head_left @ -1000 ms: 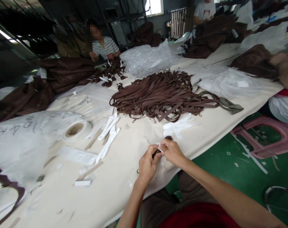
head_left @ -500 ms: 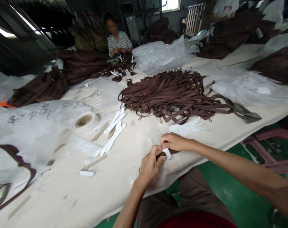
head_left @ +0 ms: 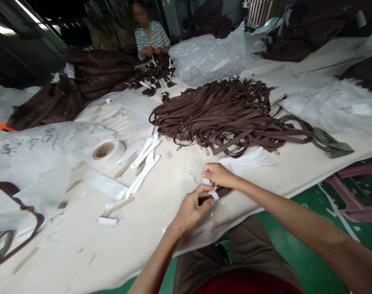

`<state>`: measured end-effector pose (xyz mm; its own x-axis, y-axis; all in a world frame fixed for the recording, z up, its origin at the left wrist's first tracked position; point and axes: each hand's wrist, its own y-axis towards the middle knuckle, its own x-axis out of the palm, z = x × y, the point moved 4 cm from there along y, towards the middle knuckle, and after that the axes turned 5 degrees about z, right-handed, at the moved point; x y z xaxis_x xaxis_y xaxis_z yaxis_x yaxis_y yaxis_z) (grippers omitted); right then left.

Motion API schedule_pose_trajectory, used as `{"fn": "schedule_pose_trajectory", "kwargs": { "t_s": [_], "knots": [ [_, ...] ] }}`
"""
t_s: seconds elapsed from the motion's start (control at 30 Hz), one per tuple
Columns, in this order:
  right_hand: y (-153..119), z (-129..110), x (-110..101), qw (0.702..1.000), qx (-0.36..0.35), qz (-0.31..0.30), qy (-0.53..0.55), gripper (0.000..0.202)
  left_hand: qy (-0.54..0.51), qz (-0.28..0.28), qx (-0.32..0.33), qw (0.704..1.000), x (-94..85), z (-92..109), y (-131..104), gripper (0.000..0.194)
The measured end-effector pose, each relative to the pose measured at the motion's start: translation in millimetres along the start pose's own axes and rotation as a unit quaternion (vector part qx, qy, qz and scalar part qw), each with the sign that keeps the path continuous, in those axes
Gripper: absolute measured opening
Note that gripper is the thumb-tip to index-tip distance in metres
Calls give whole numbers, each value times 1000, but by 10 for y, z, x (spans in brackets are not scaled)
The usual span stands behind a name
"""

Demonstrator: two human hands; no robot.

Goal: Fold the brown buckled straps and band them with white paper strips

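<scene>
Near the front edge of the table, my left hand (head_left: 190,208) is closed around a folded brown strap (head_left: 225,191), its thumb and fingers pressing on the bundle. A white strip with a toothed edge (head_left: 214,195) is wrapped around the strap. Just above, my right hand (head_left: 218,173) pinches the white strip's upper end between thumb and fingertips. Part of the strap is hidden under both hands. Behind my right hand lies a white glove (head_left: 243,161), and farther back a large pile of brown straps (head_left: 204,110) with brass-coloured clips.
To the left are loose white toothed strips (head_left: 143,175), a roll of white tape (head_left: 116,153) and a plastic bag (head_left: 35,159). Clear plastic (head_left: 207,57) and brown bags (head_left: 96,73) lie at the back. Across the table sits a person (head_left: 152,38). A pink stool (head_left: 354,192) stands at right.
My right hand has moved slightly up and left with the strip's end, more of which shows below its fingers. My left hand still holds the strap. The camera view has tilted down a little.
</scene>
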<state>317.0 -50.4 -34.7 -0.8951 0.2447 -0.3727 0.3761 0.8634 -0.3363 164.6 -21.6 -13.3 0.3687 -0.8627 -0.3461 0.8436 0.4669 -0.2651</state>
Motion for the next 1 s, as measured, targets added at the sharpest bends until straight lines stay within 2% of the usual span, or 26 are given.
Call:
{"fn": "schedule_pose_trajectory", "kwargs": {
  "t_s": [0.17,0.27,0.43,0.53,0.6,0.73,0.87,0.93,1.0],
  "knots": [
    [17,-86,-26,999,24,-13,-17,11,-100,-5,-38,994,-9,21,245,30],
    [60,-210,-71,998,25,-36,-37,13,-172,-7,-47,984,-31,92,268,34],
    [96,-511,-168,993,3,-106,-51,17,-365,-12,-91,926,-34,207,101,44],
    [70,-641,-194,989,-1,-143,-41,14,-441,18,-107,891,-23,241,-32,40],
    [50,-683,-182,989,-4,-143,-29,11,-480,46,-100,870,-11,261,-124,35],
    [-4,-671,-82,994,-9,-108,14,9,-520,85,-78,846,33,299,-291,27],
    [-110,-555,72,992,-2,-86,87,11,-542,117,-77,829,88,329,-392,22],
    [-166,-488,172,988,12,-98,117,16,-552,135,-82,819,117,329,-429,24],
    [-215,-474,301,979,34,-143,143,18,-556,147,-89,813,154,311,-480,29]
  ]
}}
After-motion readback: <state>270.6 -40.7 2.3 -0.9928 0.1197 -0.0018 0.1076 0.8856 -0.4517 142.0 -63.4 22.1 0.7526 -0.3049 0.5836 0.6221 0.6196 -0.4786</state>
